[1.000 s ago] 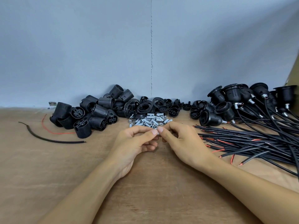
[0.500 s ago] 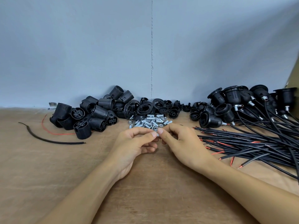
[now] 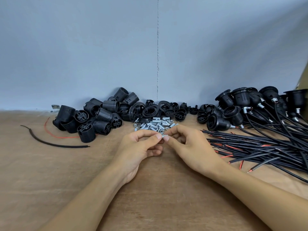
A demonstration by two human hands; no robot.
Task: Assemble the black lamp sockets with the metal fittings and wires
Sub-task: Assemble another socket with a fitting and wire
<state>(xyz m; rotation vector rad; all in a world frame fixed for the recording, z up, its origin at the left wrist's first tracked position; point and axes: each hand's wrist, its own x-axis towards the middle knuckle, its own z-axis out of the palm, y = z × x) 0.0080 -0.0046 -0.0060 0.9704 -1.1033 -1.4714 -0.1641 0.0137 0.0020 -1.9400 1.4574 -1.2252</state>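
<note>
My left hand (image 3: 140, 147) and my right hand (image 3: 188, 145) meet at the table's middle, both pinching one small metal fitting (image 3: 164, 136) between thumb and fingertips. Just behind them lies a heap of silver metal fittings (image 3: 153, 125) and nuts. A pile of black socket bodies (image 3: 93, 116) sits at the back left. Black rings and caps (image 3: 166, 110) lie behind the fittings. At the right are assembled sockets (image 3: 236, 104) with black wires (image 3: 266, 147) fanned toward me, red cores showing at the ends.
The brown table (image 3: 50, 189) ends against a grey-blue wall (image 3: 116, 47). A loose black wire piece (image 3: 50, 142) and a thin red wire (image 3: 56, 135) lie at the left. A small metal bracket (image 3: 55, 107) sits by the wall.
The hands stay together at the same spot; the fingertips shifted slightly and the small fitting now shows between them.
</note>
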